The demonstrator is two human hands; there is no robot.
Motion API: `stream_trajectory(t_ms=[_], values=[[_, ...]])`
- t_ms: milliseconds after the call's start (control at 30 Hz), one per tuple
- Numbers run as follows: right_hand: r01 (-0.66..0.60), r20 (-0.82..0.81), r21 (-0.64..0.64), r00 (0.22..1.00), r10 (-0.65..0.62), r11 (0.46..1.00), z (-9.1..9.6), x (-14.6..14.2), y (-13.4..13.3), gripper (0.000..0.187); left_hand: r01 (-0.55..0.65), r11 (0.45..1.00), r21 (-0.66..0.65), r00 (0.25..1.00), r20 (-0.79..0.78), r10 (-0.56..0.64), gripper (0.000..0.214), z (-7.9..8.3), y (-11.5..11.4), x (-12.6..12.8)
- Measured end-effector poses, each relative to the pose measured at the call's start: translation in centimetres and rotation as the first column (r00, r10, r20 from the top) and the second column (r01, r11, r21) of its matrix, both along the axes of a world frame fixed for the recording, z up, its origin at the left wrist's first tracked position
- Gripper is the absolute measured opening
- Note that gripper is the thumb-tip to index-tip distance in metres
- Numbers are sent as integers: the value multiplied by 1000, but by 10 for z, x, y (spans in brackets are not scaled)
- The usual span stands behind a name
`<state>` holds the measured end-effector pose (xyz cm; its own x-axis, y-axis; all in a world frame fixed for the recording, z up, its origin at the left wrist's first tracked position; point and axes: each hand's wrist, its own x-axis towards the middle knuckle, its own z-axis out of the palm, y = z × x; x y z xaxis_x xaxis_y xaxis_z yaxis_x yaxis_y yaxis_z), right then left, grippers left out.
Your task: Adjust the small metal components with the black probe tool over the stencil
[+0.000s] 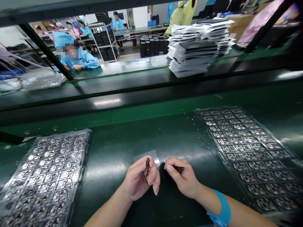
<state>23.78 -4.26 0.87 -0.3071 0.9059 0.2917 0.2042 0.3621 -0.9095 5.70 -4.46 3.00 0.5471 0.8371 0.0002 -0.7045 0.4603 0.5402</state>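
The left hand (139, 178) pinches a small dark component (147, 167) over a clear film (145, 156); the right hand (182, 177), just apart, grips a black part (180, 169). Markings on the plastic trays (44, 176) are too small to read.

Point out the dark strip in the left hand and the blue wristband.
Dark strip (147, 167), head view, on its middle.
Blue wristband (222, 209), head view, on the band at the right wrist.

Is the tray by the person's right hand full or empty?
Full: the clear plastic tray has a dark component in every pocket that shows, row after row, with no vacant pocket visible.
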Motion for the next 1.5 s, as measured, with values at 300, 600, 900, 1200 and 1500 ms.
stream_trajectory(t_ms=[300, 600, 900, 1200, 1500], values=[[34, 14, 13, 999, -35, 999, 2, -1, 3, 24, -173, 985, -22, 927, -341, 155, 26, 5, 7, 3], [68, -23, 36, 997, -68, 997, 2, -6, 0, 5, -176, 913, 369, 541, -738, 403, 20, 6, -2, 5], [127, -39, 195, 992, -122, 973, 4, 1, 2, 8, 204, 270, 941, 518, -338, 786, 55, -3, -3, -5], [123, -55, 264, 992, -113, 957, 8, 4, -2, 15, 239, 203, 949, 474, -297, 829, 61, -7, -4, -7], [120, -60, 265, 992, -108, 957, 7, 4, -3, 16, 212, 147, 966, 465, -232, 854, 47, -7, -1, -4]])
